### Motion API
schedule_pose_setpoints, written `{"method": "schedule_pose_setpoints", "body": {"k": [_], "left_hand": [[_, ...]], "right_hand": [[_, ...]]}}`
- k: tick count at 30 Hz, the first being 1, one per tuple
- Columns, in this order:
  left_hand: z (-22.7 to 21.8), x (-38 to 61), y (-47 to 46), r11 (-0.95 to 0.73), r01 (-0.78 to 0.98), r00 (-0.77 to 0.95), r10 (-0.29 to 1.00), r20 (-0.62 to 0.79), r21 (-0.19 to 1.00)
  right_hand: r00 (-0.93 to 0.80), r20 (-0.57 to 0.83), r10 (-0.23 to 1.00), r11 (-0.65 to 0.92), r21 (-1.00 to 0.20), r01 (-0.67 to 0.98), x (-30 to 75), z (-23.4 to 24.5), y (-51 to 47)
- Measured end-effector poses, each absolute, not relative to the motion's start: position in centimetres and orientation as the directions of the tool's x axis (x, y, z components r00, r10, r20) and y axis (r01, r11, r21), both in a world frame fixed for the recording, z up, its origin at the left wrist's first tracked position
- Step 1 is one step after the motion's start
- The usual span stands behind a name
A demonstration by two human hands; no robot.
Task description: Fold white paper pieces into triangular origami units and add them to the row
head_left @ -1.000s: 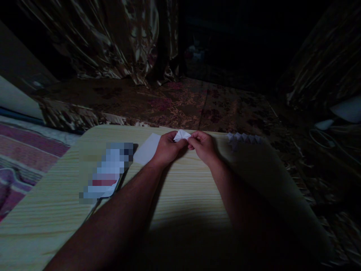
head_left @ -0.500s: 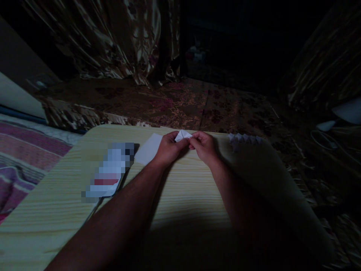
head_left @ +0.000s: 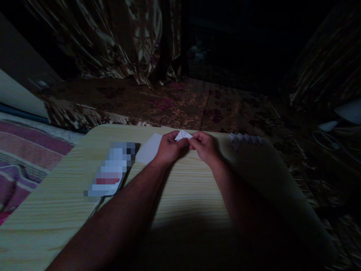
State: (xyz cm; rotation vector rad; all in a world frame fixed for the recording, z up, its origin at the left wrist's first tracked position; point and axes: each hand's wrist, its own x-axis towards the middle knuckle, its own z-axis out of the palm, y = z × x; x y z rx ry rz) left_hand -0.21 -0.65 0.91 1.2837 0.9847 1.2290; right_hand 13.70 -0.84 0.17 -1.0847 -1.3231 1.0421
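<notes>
A small folded white paper piece (head_left: 182, 134) is pinched between my two hands at the far edge of a light wooden table (head_left: 183, 195). My left hand (head_left: 169, 148) grips its left side with fingers closed. My right hand (head_left: 204, 146) pinches its right side, fingers curled. Just left of my left hand a flat white paper sheet (head_left: 148, 148) lies on the table. At the table's far right edge sits a row of several small folded white paper pieces (head_left: 246, 138).
A blurred-out flat object (head_left: 111, 169) lies on the table's left part. Patterned dark fabric (head_left: 169, 101) covers the floor beyond the table, with shiny curtains (head_left: 113, 37) behind. A striped cloth (head_left: 25, 154) lies at the left. The room is dim.
Both hands have stayed on the folded paper, with only slight finger shifts. The view has drifted a little.
</notes>
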Motion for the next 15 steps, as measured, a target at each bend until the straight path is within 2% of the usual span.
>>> {"method": "schedule_pose_setpoints", "body": {"k": [15], "left_hand": [[0.62,-0.53,-0.52,-0.124,-0.012,0.135,0.983,0.124,0.992]], "right_hand": [[0.008,0.161,0.987,0.161,-0.987,0.028,13.68,0.44,-0.9]]}}
